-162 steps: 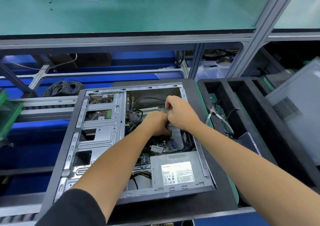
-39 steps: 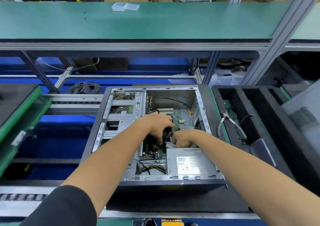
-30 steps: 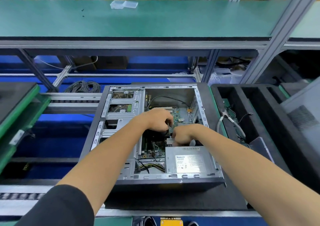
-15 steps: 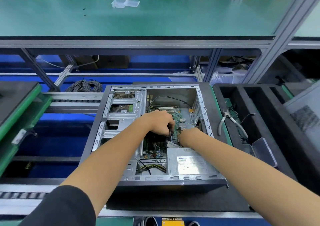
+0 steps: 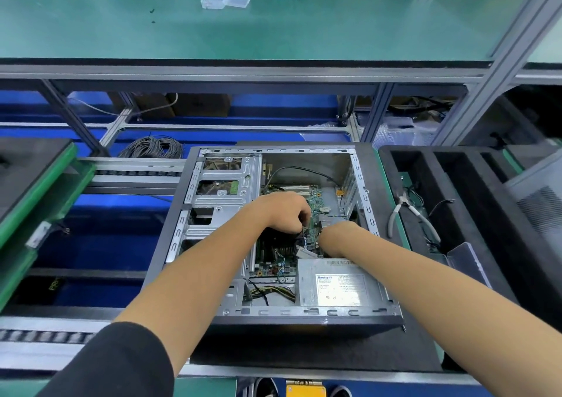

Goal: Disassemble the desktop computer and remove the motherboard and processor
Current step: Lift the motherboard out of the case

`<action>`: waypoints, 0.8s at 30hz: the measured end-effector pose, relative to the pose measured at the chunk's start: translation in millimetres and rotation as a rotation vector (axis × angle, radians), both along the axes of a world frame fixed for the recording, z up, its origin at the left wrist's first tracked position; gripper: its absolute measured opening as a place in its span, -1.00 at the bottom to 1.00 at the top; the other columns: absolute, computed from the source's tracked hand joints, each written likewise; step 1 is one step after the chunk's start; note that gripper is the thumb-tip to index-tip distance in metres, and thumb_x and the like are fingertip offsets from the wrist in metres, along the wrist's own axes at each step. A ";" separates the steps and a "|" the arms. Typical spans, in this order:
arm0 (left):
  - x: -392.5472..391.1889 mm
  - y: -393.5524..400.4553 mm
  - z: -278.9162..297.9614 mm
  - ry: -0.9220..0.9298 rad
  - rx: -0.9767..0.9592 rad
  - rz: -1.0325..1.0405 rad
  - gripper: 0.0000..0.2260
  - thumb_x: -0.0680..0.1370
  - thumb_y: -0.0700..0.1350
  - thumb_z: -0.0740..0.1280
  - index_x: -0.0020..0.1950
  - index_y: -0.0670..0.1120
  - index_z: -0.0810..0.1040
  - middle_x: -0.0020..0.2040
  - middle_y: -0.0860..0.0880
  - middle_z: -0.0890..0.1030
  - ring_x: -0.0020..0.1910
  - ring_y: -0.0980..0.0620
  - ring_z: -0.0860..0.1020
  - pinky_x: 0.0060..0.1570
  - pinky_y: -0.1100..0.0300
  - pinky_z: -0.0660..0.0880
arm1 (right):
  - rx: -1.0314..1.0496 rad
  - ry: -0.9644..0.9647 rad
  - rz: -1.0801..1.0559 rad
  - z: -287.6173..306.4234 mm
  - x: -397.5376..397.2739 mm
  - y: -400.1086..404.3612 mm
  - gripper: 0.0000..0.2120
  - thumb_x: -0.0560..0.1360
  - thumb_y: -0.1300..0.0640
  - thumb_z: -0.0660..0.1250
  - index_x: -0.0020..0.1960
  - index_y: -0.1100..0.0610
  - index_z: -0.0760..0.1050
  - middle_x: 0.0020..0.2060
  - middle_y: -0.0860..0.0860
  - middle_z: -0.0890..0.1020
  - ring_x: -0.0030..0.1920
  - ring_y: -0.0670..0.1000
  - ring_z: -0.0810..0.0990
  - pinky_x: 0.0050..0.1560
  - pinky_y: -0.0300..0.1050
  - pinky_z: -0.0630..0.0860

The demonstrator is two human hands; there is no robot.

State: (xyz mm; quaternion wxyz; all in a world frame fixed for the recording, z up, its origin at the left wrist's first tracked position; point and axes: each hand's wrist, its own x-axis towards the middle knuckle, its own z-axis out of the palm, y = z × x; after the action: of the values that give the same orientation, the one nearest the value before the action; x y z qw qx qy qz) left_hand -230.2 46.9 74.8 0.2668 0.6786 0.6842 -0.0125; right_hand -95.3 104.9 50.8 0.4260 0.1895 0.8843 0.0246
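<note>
The open desktop case point(image 5: 182, 232) lies on its side on a black mat. Its green motherboard point(image 5: 315, 199) shows in the upper middle of the case. Below it sits a black processor cooler point(image 5: 278, 246). My left hand point(image 5: 281, 211) reaches in from the left, its fingers curled over the cooler's top edge. My right hand point(image 5: 337, 234) bends down into the case just right of the cooler. The wrist hides its fingers. The processor is out of sight under the cooler.
A grey power supply point(image 5: 337, 285) fills the case's near right corner, and a metal drive cage point(image 5: 222, 189) its left side. Pliers point(image 5: 404, 214) lie in a black foam tray point(image 5: 474, 202) at the right. A cable coil point(image 5: 152, 147) lies behind, under a green shelf point(image 5: 273, 31).
Both hands have come down from the upper part of the board to the cooler. In the last half second the right hand has dipped a little deeper; the left has hardly moved.
</note>
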 end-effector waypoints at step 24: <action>1.0 4.0 -8.0 0.162 -0.009 -0.035 -0.75 0.48 -0.08 0.27 0.14 -0.06 0.53 0.13 -0.06 0.45 0.12 -0.07 0.45 0.10 -0.04 0.45 | -0.086 0.289 -0.271 31.6 -3.2 -6.1 -0.77 0.53 0.25 0.19 -0.31 0.18 0.35 -0.38 0.04 0.43 -0.39 -0.01 0.40 -0.37 -0.18 0.40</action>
State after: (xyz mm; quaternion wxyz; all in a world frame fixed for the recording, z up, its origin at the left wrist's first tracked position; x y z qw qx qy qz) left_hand -229.2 50.9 66.8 0.2134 0.6860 0.6915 -0.0749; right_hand -98.5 98.9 82.3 0.3020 0.2897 0.9029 -0.0983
